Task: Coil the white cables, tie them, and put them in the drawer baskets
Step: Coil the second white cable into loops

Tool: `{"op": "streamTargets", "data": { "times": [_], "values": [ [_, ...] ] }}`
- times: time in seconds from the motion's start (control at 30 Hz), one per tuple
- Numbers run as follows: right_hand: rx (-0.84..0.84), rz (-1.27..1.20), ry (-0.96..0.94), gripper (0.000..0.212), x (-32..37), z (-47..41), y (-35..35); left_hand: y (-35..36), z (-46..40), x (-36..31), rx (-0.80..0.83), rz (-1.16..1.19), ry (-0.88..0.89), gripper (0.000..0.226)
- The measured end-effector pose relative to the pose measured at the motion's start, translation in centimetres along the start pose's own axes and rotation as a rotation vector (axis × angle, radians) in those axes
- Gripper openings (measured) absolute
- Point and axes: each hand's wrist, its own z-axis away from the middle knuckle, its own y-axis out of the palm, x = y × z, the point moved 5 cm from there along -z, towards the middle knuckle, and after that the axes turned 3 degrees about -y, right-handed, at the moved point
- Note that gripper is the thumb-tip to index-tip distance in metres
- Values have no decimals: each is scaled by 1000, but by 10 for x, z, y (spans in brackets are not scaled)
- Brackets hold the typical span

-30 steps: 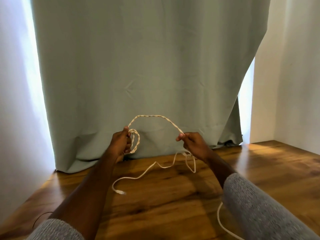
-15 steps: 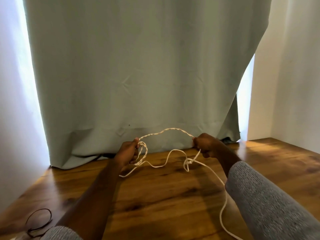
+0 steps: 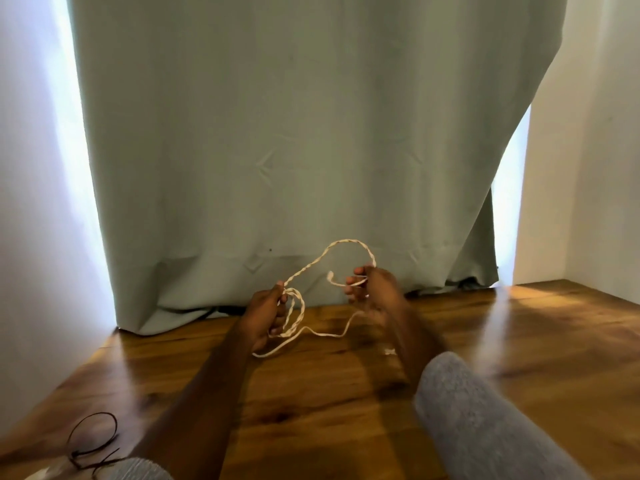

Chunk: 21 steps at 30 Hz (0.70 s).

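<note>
The left hand (image 3: 265,311) grips a few gathered loops of the white cable (image 3: 313,263), its fingers curled round them so the coil keeps its shape while more cable is fed in. The right hand (image 3: 374,289) pinches the cable farther along, raised to the right so an arch of slack stands between the two hands, ready to be laid on as the next loop; it is blurred, so the exact finger hold is unclear. A loose tail sags from the coil onto the wooden table (image 3: 346,410). Behind hangs a green curtain (image 3: 294,133). A thin dark cord (image 3: 93,441) lies at the near left edge.
</note>
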Motion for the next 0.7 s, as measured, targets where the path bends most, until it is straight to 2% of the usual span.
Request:
{"op": "streamTargets", "data": {
  "times": [0.1, 0.13, 0.2, 0.27, 0.33, 0.43, 0.5, 0.53, 0.63, 0.67, 0.7],
  "values": [
    [60, -13, -150, 25, -34, 9, 32, 2, 4, 4, -7, 50, -6, 40],
    [83, 86, -234, 26, -43, 11, 38, 0, 3, 6, -9, 73, -6, 40],
    [157, 442, -400, 25, -63, 13, 39, -8, -2, 10, -11, 137, -14, 40],
    [201, 742, -410, 24, -82, 10, 22, -14, -7, 14, 11, 215, -28, 40],
    [177, 888, -379, 23, -88, -1, -7, -18, -8, 18, 52, 270, -48, 41],
    [109, 1100, -447, 18, -76, -18, -51, -22, -8, 25, 156, 372, -74, 43],
    [80, 1260, -407, 11, -61, -29, -77, -17, -5, 31, 224, 427, -104, 44],
    [82, 1356, -366, 17, -55, -35, -87, -13, -3, 34, 241, 436, -110, 45],
    [137, 1568, -162, 70, -38, -38, -86, -1, 1, 38, 262, 464, -91, 43],
    [143, 1612, -163, 77, -32, -36, -78, 3, 1, 39, 269, 485, -80, 43],
    [119, 1674, -222, 74, -23, -31, -65, 8, 2, 39, 282, 512, -69, 43]
  ]
}}
